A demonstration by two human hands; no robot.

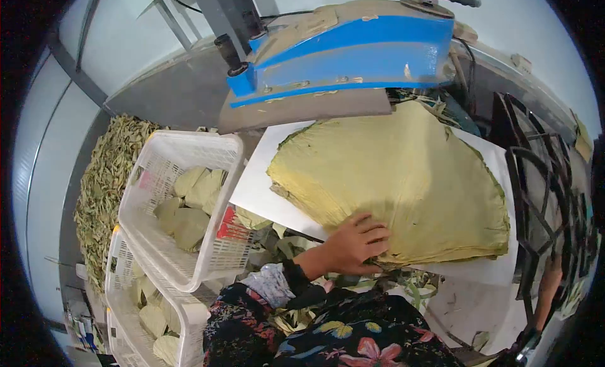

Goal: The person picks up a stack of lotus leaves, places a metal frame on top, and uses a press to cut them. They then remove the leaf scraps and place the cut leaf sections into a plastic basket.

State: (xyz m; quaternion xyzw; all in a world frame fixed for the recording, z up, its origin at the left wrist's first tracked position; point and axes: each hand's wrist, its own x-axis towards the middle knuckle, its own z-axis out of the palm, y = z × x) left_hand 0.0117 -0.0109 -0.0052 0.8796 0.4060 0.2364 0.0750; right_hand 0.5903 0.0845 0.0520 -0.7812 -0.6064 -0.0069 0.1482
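Observation:
A thick stack of flat yellow-green leaves (403, 178) lies on a white board (258, 190) under the blue press head (353, 52). My left hand (353, 244) is at the stack's near edge, fingers curled over the top leaves and gripping that edge. A floral sleeve (296, 291) covers this arm. Only my right forearm (547, 291) shows at the far right, behind a black metal frame (535, 178). That hand is hidden by the frame.
Two white plastic baskets (189, 159) holding cut leaf pieces stand stacked at the left. A heap of leaf scraps (104, 190) lies along the wall beyond them. Loose leaves (277, 241) lie under the board's near edge.

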